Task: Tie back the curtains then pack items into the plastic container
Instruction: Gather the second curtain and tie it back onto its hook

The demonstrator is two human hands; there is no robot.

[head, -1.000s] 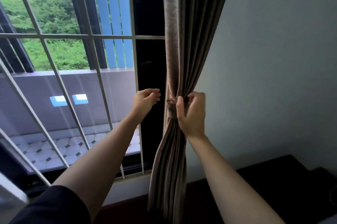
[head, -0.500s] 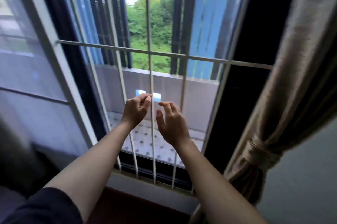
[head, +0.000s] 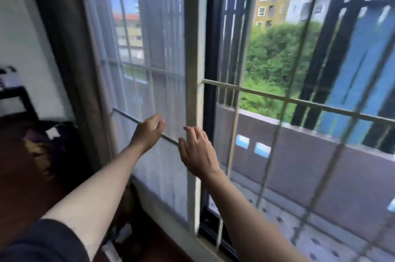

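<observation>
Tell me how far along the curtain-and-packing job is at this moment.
Done: the right-side curtain, tied half a second ago, is now out of view. In hand: nothing; left hand and right hand are open and empty before the window frame, near the dark curtain hanging straight at left. Left: that curtain, seemingly; no plastic container shows yet.

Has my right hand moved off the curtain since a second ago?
Yes. The right hand has let go of the curtain and gone left; it is now open, empty, in front of the pale window post.
</observation>
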